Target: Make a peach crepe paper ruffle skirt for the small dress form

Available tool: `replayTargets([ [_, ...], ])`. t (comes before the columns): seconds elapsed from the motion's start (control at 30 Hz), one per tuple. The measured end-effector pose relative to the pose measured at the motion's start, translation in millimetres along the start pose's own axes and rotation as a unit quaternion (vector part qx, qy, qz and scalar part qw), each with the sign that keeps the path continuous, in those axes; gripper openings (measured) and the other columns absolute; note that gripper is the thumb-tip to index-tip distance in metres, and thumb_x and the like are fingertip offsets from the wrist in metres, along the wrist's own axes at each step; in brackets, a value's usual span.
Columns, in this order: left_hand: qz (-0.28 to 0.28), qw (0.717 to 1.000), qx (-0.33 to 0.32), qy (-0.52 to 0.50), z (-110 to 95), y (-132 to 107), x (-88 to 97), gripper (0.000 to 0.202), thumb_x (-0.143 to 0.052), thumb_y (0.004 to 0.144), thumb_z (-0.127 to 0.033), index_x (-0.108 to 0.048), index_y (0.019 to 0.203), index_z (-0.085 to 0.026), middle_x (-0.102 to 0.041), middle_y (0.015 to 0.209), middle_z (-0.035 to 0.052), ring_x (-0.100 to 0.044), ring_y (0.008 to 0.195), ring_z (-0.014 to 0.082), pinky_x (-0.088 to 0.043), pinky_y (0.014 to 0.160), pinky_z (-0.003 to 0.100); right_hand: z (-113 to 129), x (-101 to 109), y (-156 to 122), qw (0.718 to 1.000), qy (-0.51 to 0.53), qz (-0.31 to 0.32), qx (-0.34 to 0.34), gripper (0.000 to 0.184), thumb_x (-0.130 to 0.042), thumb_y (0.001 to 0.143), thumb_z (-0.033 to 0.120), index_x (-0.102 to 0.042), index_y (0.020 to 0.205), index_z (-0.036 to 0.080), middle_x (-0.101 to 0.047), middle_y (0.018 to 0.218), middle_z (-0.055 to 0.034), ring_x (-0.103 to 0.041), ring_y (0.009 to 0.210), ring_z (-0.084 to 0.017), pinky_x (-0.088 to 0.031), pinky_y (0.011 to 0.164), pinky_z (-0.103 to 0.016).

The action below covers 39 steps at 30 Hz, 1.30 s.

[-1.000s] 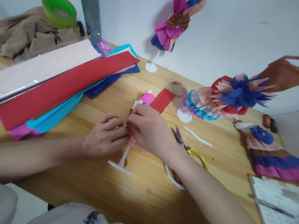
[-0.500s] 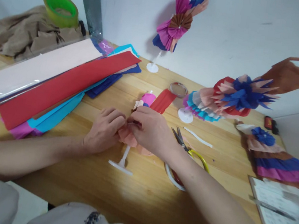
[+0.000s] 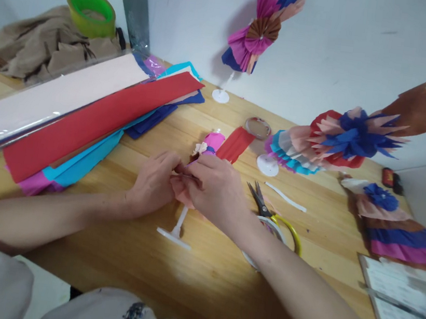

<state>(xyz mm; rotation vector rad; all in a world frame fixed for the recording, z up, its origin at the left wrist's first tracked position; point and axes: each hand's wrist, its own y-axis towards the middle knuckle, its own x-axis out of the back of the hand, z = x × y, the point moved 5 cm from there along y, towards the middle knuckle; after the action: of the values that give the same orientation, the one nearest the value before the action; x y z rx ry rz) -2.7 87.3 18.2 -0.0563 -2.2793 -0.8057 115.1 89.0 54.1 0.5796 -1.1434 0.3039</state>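
A small dress form on a white stand (image 3: 175, 234) leans on the wooden table in front of me. Its upper part is wrapped in magenta paper (image 3: 214, 141), with a cream bow and a blue band below. Peach crepe paper (image 3: 181, 195) hangs lower down as a ruffle. My left hand (image 3: 154, 180) pinches crepe paper at the form's middle from the left. From the right, my right hand (image 3: 215, 183) is closed on the same paper, fingertips close to the left ones. Between them shows a dark brownish edge; my fingers hide most of the form's middle.
Black-bladed scissors (image 3: 259, 199) with yellow handles lie right of my hand, partly over a tape roll (image 3: 282, 231). Red paper (image 3: 234, 144) lies behind the form. Paper-dressed forms (image 3: 300, 152) stand behind. Folded crepe sheets (image 3: 104, 116) cover the left side. A notebook (image 3: 393, 309) lies right.
The view has shifted slightly, moving most things a little right. Both hands stay at the form's middle; my left fingertips have come up closer against the right ones.
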Motion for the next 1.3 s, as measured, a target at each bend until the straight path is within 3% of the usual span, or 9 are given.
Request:
replayTargets([
  [0.2,0.030,0.998,0.057,-0.019,3.0,0.3,-1.6,0.016,-0.056,0.072,-0.010,-0.045,0.071,-0.021,-0.056,0.069,-0.0028,-0.053,0.065,0.0146,-0.043,0.060,0.028,-2.0,-3.8,-2.7,1.000,0.009,-0.014,-0.023,0.018,-0.058,0.084,0.018,-0.069,0.070,0.016,-0.066,0.074,-0.0073,-0.056,0.071,-0.019,-0.037,0.063,-0.030],
  [0.5,0.029,0.999,0.027,0.010,-0.4,-1.9,-2.8,0.012,-0.056,0.076,-0.012,-0.047,0.075,-0.020,-0.057,0.070,-0.0011,-0.053,0.065,0.0148,-0.042,0.059,0.028,-2.2,-3.3,-2.6,0.999,-0.024,-0.026,-0.032,0.016,-0.057,0.083,0.016,-0.070,0.073,0.015,-0.066,0.073,-0.0078,-0.056,0.071,-0.020,-0.033,0.061,-0.031],
  [0.8,0.043,0.998,0.037,0.014,3.6,-0.6,-5.4,0.017,-0.054,0.069,-0.007,-0.046,0.075,-0.021,-0.057,0.070,-0.0014,-0.053,0.064,0.0153,-0.039,0.057,0.027,3.1,-7.8,-4.2,0.999,-0.024,-0.016,0.036,0.019,-0.060,0.085,0.021,-0.069,0.068,0.016,-0.066,0.072,-0.0057,-0.055,0.069,-0.018,-0.031,0.062,-0.032],
  [0.97,0.042,0.999,0.032,0.003,3.0,-2.5,-5.2,0.013,-0.052,0.073,-0.009,-0.047,0.073,-0.021,-0.057,0.071,-0.0013,-0.053,0.066,0.0153,-0.040,0.059,0.028,2.0,-5.3,-6.5,0.999,0.004,0.010,0.045,0.022,-0.059,0.088,0.022,-0.070,0.069,0.017,-0.064,0.072,-0.0050,-0.056,0.071,-0.018,-0.034,0.062,-0.030],
  [1.13,0.041,0.998,0.050,-0.002,1.8,-3.7,-2.4,0.011,-0.057,0.074,-0.013,-0.049,0.071,-0.020,-0.055,0.067,-0.0026,-0.051,0.063,0.0142,-0.040,0.059,0.027,1.2,0.2,-11.0,0.998,0.030,0.006,0.061,0.023,-0.055,0.090,0.020,-0.071,0.075,0.017,-0.067,0.075,-0.0059,-0.058,0.074,-0.018,-0.038,0.065,-0.030],
  [1.3,0.042,0.995,0.088,-0.007,3.0,-4.9,0.4,0.016,-0.057,0.076,-0.017,-0.044,0.066,-0.020,-0.050,0.062,-0.0042,-0.047,0.059,0.0124,-0.037,0.055,0.025,4.8,5.9,-17.5,0.996,-0.011,-0.011,0.088,0.023,-0.052,0.094,0.022,-0.073,0.087,0.017,-0.070,0.082,-0.0074,-0.059,0.080,-0.020,-0.038,0.068,-0.033],
])
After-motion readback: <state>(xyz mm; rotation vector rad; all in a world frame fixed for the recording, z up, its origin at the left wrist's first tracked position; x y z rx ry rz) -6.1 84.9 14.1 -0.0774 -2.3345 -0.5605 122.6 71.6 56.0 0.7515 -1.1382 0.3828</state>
